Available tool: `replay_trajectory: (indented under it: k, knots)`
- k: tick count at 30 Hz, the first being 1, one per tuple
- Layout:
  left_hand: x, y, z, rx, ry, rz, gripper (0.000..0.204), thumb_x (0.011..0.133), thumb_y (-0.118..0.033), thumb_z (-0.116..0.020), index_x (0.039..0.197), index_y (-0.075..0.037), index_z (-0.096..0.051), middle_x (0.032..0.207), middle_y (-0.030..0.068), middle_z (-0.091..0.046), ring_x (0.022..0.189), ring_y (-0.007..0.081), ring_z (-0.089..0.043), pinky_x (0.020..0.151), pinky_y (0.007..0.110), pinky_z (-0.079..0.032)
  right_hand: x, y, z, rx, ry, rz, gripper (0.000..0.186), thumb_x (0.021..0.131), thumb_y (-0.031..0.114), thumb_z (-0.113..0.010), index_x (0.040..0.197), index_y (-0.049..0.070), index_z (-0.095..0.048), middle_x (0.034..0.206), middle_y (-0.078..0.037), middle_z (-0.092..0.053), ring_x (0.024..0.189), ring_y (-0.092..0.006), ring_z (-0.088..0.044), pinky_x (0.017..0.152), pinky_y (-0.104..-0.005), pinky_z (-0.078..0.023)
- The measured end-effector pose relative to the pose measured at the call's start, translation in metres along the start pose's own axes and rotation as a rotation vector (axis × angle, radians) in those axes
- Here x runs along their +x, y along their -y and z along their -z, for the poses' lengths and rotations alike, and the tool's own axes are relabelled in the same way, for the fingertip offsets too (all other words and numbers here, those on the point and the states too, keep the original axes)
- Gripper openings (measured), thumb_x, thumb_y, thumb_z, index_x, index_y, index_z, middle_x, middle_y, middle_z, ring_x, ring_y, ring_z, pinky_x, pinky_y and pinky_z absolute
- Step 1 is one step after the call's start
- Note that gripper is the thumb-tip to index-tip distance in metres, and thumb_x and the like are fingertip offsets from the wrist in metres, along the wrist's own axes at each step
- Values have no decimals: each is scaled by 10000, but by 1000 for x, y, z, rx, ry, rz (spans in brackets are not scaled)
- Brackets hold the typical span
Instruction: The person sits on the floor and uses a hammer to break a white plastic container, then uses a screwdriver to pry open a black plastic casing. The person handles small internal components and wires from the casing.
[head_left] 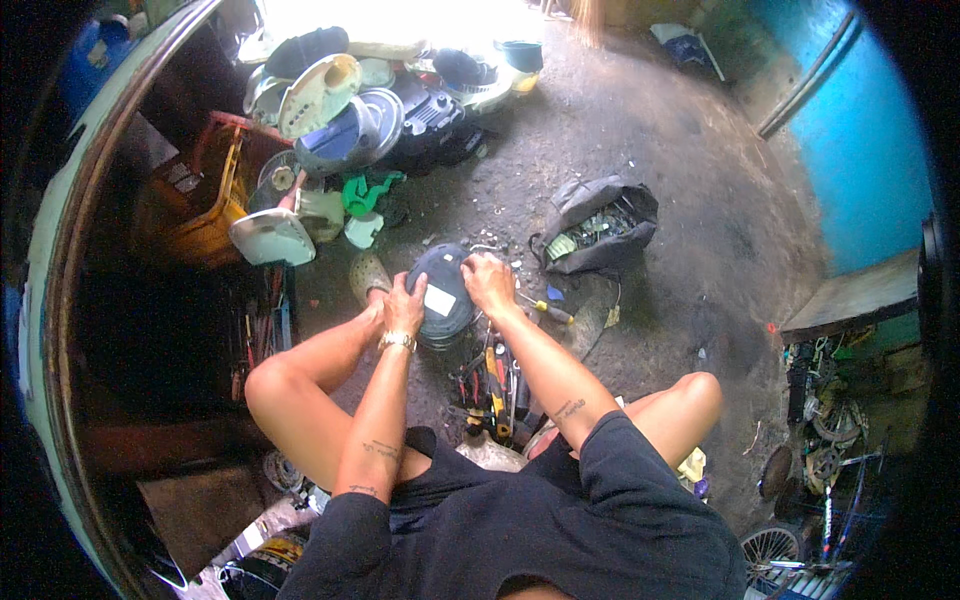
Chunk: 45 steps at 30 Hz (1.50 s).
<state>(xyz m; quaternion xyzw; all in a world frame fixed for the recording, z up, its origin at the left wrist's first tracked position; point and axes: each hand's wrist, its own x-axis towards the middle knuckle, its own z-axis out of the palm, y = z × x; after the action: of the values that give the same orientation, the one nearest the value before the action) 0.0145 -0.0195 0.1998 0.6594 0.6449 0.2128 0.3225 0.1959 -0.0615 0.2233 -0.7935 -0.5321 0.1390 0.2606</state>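
Observation:
A dark, rounded plastic piece [445, 275] with a white label stands on the floor between my knees; its exact kind I cannot make out. My left hand [405, 305] grips its left edge, a watch on that wrist. Curled fingers of my right hand [488, 285] close on the upper right rim; whether they also pinch something small is hidden. Just right of that hand lies a yellow-and-dark-handled screwdriver [553, 312]. Closer to me, several pliers and other hand tools [495, 380] are bunched between my legs.
An open dark bag [605, 230] of small scrap sits ahead to the right. Fan parts and plastic covers [350, 125] are heaped at the far left, near an orange crate [210, 205]. Bicycle parts [835, 440] crowd the right side below a ledge [855, 300].

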Motion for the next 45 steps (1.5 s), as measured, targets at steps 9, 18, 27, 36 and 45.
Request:
replay_trajectory:
  k: [9,18,27,36,45]
  knots:
    - [-6,1,-18,-67,-64,-12,621,949,-553,-516,1299,-42,-559,1175,309,-629,1106,473,-599,941,509,-470,24,9,-6,-285,4,-19,186,798,194,-683,847,21,-734,850,-213,-715,820,-387,-716,716,-474,-578]
    - [3,40,-16,-662,186,48,551,1033,-456,-430,1340,-9,-523,1288,147,-590,1204,239,-529,1027,342,-396,32,41,3,-262,131,-243,229,805,176,-677,952,13,-746,997,-212,-722,975,-352,-707,842,-452,-560]
    - [-2,41,-27,-588,255,32,625,1007,-525,-447,1405,-44,-473,1392,151,-533,1285,261,-479,1080,367,-359,47,40,8,-341,191,-350,248,922,139,-534,1034,52,-738,1069,-154,-725,1003,-308,-707,847,-426,-564]
    - [-27,-12,-51,-566,245,-80,569,1027,-422,-468,1379,24,-436,1361,229,-533,1260,318,-516,1070,397,-382,29,-14,25,-149,-25,-551,153,792,157,-705,894,61,-764,956,-187,-732,957,-358,-710,838,-447,-564]
    - [-63,-50,-73,-415,152,-175,525,1029,-388,-473,1382,-3,-431,1312,256,-561,1231,374,-539,1041,411,-398,14,-57,43,-398,54,-349,216,879,110,-565,926,69,-772,959,-172,-738,901,-319,-731,763,-427,-591]
